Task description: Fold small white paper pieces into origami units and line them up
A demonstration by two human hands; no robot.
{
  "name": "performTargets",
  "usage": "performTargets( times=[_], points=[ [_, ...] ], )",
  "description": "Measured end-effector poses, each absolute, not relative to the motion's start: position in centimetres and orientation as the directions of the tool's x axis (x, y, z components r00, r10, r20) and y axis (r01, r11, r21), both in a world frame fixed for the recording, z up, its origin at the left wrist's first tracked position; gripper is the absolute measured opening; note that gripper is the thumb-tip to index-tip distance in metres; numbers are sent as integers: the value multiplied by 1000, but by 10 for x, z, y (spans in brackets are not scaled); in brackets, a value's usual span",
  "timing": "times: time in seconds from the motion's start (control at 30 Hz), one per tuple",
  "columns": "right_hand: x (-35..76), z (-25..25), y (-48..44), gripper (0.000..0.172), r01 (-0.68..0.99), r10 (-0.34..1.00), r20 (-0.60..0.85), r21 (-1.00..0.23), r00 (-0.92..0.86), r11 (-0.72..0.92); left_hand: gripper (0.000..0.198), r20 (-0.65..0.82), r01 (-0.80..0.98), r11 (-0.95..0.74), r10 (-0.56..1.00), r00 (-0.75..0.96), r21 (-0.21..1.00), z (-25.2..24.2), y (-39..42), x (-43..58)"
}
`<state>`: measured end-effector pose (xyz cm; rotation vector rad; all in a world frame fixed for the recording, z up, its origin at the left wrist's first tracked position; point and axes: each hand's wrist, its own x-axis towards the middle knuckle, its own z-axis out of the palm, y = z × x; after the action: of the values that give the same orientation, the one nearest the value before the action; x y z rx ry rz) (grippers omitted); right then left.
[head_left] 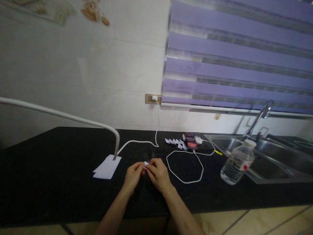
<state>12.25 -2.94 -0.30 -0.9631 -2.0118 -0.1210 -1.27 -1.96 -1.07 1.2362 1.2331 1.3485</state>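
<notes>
Between my two hands is a small folded piece of white paper (146,164), mostly covered by the fingers. My left hand (134,174) pinches its left side, and my right hand (157,173) grips it from the right with thumb and fingers. Both hands are above the black countertop (73,195), close to each other. Left of them lies a loose stack of white paper sheets (107,168). Beyond my right hand, several small folded white paper pieces (174,142) sit in a row.
A white cable (187,182) loops right of my hands, near a blurred-out device (192,142). Farther right stand a large water bottle (238,163), a steel sink (259,178) and a faucet (259,117). A white bent rod (61,113) crosses the left side above the sheets.
</notes>
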Motion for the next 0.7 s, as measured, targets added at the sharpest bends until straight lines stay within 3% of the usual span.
performTargets(
  times=[0.13,0.3,0.47,0.7],
  points=[
    [122,-1,-31,19,645,604,725,-293,-332,706,31,133,101,-121,983,-128,988,-5,-22,-13],
    [123,-4,-30,14,585,655,720,-436,-229,684,28,227,181,-215,973,-46,960,-2,-25,-11],
    [123,-9,-26,9,499,705,698,-570,-125,653,29,254,188,-247,967,-11,951,0,-27,-9],
    [123,-10,-24,10,446,738,670,-637,-83,629,30,250,183,-253,967,37,950,-4,-26,-9]
  ],
)
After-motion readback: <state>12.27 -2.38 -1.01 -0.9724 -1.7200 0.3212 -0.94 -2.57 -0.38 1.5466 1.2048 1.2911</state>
